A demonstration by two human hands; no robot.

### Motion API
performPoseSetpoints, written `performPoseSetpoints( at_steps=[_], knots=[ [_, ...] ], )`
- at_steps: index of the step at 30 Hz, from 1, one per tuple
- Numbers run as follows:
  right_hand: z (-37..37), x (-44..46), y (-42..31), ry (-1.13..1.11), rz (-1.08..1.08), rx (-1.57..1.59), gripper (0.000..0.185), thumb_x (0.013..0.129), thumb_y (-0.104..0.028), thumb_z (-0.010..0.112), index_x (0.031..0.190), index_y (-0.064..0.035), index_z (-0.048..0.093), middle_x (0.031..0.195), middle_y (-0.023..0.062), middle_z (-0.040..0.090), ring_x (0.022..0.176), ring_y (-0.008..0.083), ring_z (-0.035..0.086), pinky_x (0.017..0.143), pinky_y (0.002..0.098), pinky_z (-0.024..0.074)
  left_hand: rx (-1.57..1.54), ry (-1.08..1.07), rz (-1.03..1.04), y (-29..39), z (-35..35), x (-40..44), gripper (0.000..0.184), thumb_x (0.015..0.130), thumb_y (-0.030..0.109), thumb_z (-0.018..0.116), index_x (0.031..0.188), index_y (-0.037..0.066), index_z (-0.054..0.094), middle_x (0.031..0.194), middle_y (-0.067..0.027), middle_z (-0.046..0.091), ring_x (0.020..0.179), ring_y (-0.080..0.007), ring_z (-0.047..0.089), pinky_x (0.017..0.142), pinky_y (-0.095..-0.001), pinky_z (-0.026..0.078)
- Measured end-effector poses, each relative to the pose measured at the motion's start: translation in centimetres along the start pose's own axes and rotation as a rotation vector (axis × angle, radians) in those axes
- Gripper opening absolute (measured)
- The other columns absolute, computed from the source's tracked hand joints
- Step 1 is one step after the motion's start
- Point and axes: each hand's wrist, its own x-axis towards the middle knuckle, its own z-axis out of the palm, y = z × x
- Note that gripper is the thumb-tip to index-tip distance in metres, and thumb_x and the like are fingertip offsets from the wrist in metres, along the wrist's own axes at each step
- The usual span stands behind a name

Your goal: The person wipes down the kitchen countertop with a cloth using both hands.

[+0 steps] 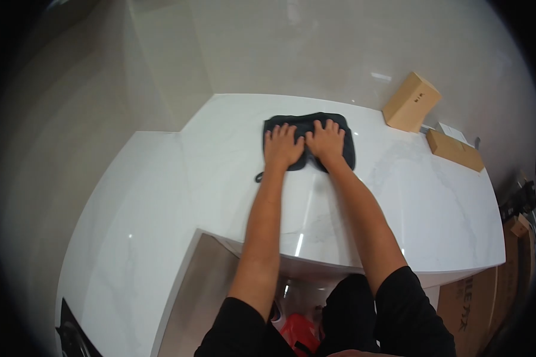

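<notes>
A dark grey cloth (349, 149) with a small hanging loop lies flat on the white countertop (220, 196), toward its back edge. On its left part rests my left hand (284, 146), palm down with the fingers spread. My right hand (326, 141) lies palm down on the cloth's right part, its fingers also apart. The thumbs are close together near the cloth's middle, where its front edge is creased. What lies under the palms is hidden.
At the back right a tan wooden block (412, 104) leans by the wall, beside a long brown box (455, 150). A black object (74, 336) sits at the lower left. Below the counter are a red item (299, 330) and large cardboard (467, 303).
</notes>
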Motion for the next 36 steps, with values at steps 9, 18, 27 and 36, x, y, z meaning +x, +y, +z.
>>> performPoseSetpoints(
  at_steps=[9, 18, 27, 36],
  knots=[
    [-2.6, -6.1, 0.1, -0.054, -0.132, 0.051, 0.057, 0.092, -0.046, 0.048, 0.135, -0.0110, 0.059, 0.137, 0.0236, 0.054, 0.130, 0.0369, 0.047, 0.110, 0.0517, 0.0316, 0.006, 0.030, -0.002, 0.5, -3.0, -8.7, 0.059, 0.099, 0.047, 0.043, 0.148, 0.013, 0.046, 0.157, -0.0107, 0.038, 0.147, -0.0302, 0.031, 0.122, -0.0476, 0.018],
    [-9.0, -15.4, -1.2, -0.137, -0.277, 0.134, 0.058, 0.094, -0.044, 0.049, 0.144, -0.0131, 0.051, 0.149, 0.0251, 0.044, 0.140, 0.0402, 0.039, 0.115, 0.0532, 0.0272, 0.027, 0.074, 0.061, 2.7, -6.4, -21.4, 0.059, 0.100, 0.046, 0.042, 0.147, 0.009, 0.046, 0.155, -0.0175, 0.038, 0.146, -0.0364, 0.030, 0.120, -0.0522, 0.019],
    [-8.6, -14.6, -2.2, -0.208, -0.275, 0.102, 0.059, 0.092, -0.042, 0.049, 0.144, -0.0140, 0.050, 0.149, 0.0246, 0.045, 0.140, 0.0426, 0.038, 0.113, 0.0580, 0.0265, 0.022, -0.174, 0.092, 1.8, -8.1, -21.6, 0.063, 0.103, 0.048, 0.035, 0.154, 0.012, 0.033, 0.163, -0.0133, 0.026, 0.151, -0.0331, 0.018, 0.122, -0.0498, 0.011],
    [-4.8, -9.4, -4.5, -0.244, -0.145, 0.130, 0.062, 0.092, -0.044, 0.044, 0.146, -0.0131, 0.049, 0.152, 0.0251, 0.041, 0.144, 0.0440, 0.032, 0.116, 0.0590, 0.0192, -0.015, -0.139, 0.083, -2.3, -6.9, -14.2, 0.061, 0.101, 0.046, 0.038, 0.152, 0.012, 0.039, 0.161, -0.0107, 0.031, 0.150, -0.0290, 0.023, 0.123, -0.0467, 0.014]
  ],
)
